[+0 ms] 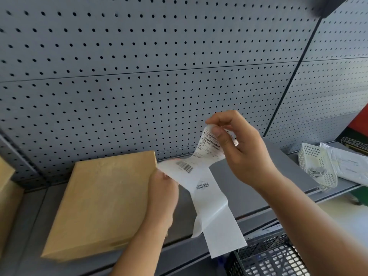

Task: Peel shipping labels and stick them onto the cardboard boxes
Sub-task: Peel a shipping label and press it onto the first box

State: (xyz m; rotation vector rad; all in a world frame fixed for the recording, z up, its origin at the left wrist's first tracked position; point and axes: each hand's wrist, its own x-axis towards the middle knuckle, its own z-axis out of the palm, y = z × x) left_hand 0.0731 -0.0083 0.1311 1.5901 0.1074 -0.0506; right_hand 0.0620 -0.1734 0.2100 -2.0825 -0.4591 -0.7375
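A flat brown cardboard box lies on the grey shelf. To its right I hold a white shipping label strip with barcodes and printed text. My right hand pinches the printed label's upper end and curls it away from the backing. My left hand grips the strip's left edge beside the box's right side. The long white backing hangs down over the shelf's front edge.
A grey pegboard wall rises behind the shelf. Part of another brown box shows at the far left. A white plastic basket and a white mailer bag sit at the right. A black mesh basket stands below.
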